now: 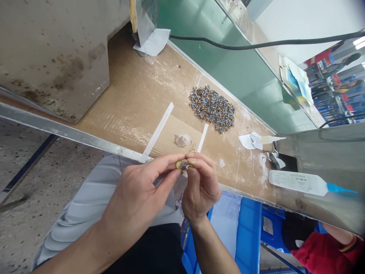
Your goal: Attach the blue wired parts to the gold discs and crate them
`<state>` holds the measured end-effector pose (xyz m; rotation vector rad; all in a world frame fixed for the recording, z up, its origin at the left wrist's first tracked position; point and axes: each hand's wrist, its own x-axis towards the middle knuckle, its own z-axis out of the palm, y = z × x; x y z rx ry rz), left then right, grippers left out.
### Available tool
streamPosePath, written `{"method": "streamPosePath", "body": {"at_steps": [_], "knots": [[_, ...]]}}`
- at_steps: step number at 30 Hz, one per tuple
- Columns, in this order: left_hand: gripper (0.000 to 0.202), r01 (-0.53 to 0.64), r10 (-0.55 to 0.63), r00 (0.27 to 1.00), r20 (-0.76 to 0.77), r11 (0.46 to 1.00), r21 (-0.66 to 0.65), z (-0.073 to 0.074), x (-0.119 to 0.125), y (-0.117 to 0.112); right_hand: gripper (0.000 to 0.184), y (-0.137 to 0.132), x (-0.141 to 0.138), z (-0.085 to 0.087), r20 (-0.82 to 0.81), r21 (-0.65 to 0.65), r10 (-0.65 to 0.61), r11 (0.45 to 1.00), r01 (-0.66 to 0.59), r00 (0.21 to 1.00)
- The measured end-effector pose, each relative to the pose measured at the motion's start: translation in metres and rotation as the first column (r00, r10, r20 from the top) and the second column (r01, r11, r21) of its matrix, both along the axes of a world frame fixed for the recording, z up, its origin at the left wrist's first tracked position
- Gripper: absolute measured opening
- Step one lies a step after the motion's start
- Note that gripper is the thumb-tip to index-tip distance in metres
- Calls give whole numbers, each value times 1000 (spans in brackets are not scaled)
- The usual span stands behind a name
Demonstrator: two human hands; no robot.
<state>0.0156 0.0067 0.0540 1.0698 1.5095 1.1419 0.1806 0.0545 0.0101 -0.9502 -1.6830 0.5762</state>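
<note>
- Landmark: the small clear plastic cup [182,140], on a cardboard patch [168,140] taped to the bench.
- Just below the cup in view, a small brass-and-blue part [182,165] is held up between both hands; whether it is one piece or several cannot be told.
- The left hand [142,186], below and left of the cup, pinches the part's left end between thumb and forefinger.
- The right hand [201,182], below and right of the cup, has its fingers curled and grips the part's right end between fingertips and thumb.
- Just beside the cup, on its lower right: scattered tiny brown bits [192,146].
- Above and right of the cup: a heap of similar brass-and-blue parts [212,108].
- Well right of the cup: a labelled, blue-nozzled squeeze bottle [298,182], lying on its side.
</note>
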Motion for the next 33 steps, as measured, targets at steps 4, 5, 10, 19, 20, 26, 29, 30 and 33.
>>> {"method": "streamPosePath", "body": {"at_steps": [4,5,10,19,20,26,29,30,33], "knots": [[29,-2,2,1000,-24,1000,10,0,0,0,28,0,1,0,27,12,1,1000,-1,1000],[29,0,0,999,-33,1000,14,0,0,0,28,-1,2,0,36,20,1,1000,-1,999],[28,17,-14,998,-63,999,49,6,2,-1,30,-2,2,-2,49,81,-14,997,10,999],[27,7,3,994,-108,996,91,13,2,-2,32,-1,0,2,85,168,-50,985,35,995],[26,5,5,995,-104,996,91,13,2,-2,32,-1,0,3,87,183,-47,983,31,995],[25,-18,30,990,-139,996,92,13,1,-7,33,-4,1,2,109,222,-59,975,34,992],[25,-20,33,988,-153,997,81,11,1,-8,33,-6,2,2,122,220,-55,975,27,991],[24,-22,33,988,-152,997,75,12,1,-8,33,-6,2,2,125,220,-53,975,24,991],[22,-30,37,991,-132,998,55,14,2,-6,34,-6,3,2,135,233,-47,972,15,990]]}}
